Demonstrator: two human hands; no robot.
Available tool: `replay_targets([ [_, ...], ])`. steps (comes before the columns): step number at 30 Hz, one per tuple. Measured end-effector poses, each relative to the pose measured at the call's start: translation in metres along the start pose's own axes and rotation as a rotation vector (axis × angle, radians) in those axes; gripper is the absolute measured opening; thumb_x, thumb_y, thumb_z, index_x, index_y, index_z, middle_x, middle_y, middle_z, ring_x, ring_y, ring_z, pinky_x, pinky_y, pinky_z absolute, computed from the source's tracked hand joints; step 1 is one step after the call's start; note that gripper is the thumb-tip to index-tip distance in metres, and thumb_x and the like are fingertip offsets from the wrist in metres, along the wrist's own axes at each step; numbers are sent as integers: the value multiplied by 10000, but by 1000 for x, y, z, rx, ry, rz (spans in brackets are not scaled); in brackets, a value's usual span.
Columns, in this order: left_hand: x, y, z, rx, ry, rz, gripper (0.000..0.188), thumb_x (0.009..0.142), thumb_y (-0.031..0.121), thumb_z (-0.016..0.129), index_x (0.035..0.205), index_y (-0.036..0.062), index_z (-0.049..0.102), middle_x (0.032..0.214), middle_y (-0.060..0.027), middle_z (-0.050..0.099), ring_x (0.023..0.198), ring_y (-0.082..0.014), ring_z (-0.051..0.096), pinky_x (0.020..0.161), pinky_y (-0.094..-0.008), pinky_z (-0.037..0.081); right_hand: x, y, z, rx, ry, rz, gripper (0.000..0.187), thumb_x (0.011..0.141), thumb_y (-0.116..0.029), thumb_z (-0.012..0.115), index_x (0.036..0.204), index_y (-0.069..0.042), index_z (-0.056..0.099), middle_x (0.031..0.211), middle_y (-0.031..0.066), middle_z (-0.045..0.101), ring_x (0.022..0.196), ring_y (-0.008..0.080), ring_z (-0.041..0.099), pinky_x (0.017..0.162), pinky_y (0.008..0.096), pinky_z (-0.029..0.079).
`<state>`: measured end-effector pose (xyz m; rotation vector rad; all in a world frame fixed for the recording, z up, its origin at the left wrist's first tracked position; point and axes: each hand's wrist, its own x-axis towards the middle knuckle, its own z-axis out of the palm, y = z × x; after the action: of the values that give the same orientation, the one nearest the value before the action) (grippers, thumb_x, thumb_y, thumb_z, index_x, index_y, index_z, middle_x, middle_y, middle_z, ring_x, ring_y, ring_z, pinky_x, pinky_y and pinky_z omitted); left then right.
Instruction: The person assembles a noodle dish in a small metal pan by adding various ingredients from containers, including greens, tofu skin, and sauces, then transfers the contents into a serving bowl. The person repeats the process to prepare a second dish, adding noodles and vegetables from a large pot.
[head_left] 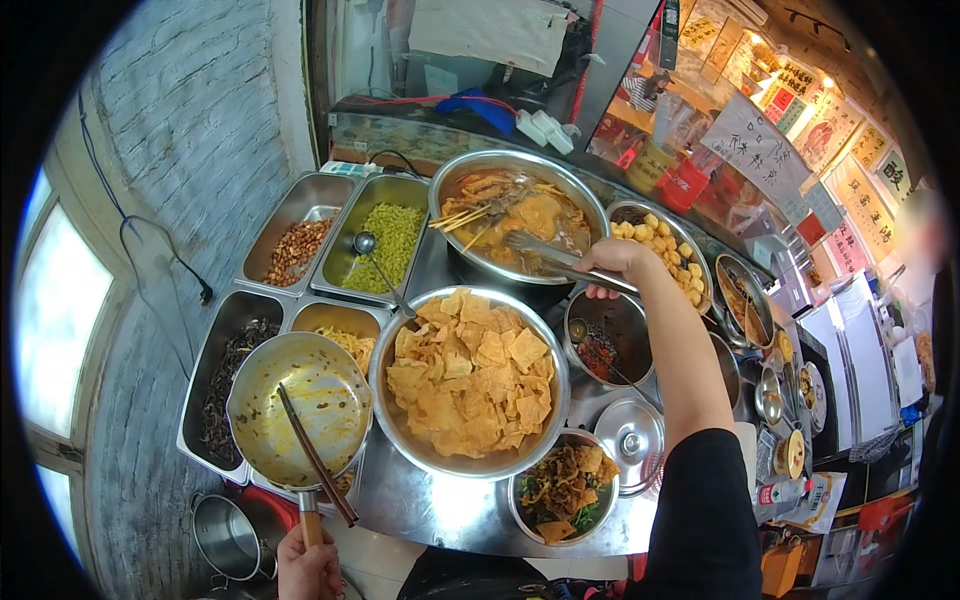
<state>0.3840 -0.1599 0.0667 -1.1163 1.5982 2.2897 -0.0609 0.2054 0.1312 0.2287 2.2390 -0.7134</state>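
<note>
My left hand (309, 570) is closed around the wooden handle of a saucepan (275, 430). The pan is nearly bare inside, with sauce stains and dark bits; wooden chopsticks (305, 438) lean over its rim. At the back, my right hand (620, 264) grips metal tongs (560, 262), their tips down in a large steel pot (500, 157) of reddish-orange broth. Bamboo skewers (462, 217) rest against the pot's left side. Between my arms stands a steel basin of crisp yellow fried sheets (470, 375).
Steel trays hold peanuts (298, 250), chopped green vegetables (385, 240) and dark shreds (235, 365). A ladle (366, 245) lies across the green tray. Fried cubes (660, 245), a chilli pot (600, 355), a lid (630, 440) and a filled bowl (565, 485) stand rightward. Brick wall at left.
</note>
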Motion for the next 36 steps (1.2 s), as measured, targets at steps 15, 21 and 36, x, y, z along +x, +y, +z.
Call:
replay_targets([
  [15, 0, -1, 1, 22, 8, 11, 82, 728, -4, 494, 807, 13, 508, 500, -37, 447, 310, -117, 414, 272, -254, 362, -13, 31, 7, 339, -88, -139, 212, 919, -225, 531, 953, -24, 588, 732, 95, 655, 502, 141, 564, 435, 284, 462],
  [21, -1, 0, 3, 12, 7, 1, 88, 725, 5, 491, 811, 14, 502, 498, -35, 443, 306, -114, 406, 274, -250, 356, -17, 24, 8, 255, -25, -131, 215, 897, -232, 561, 927, -23, 605, 725, 96, 653, 510, 143, 575, 447, 284, 474],
  [36, 3, 0, 1, 24, -20, 11, 92, 742, 12, 486, 832, 24, 504, 510, -37, 449, 316, -117, 412, 279, -254, 364, -37, -49, 30, -1073, 587, -261, 274, 637, -152, 730, 890, -49, 702, 908, 123, 688, 875, 261, 663, 725, 359, 521],
])
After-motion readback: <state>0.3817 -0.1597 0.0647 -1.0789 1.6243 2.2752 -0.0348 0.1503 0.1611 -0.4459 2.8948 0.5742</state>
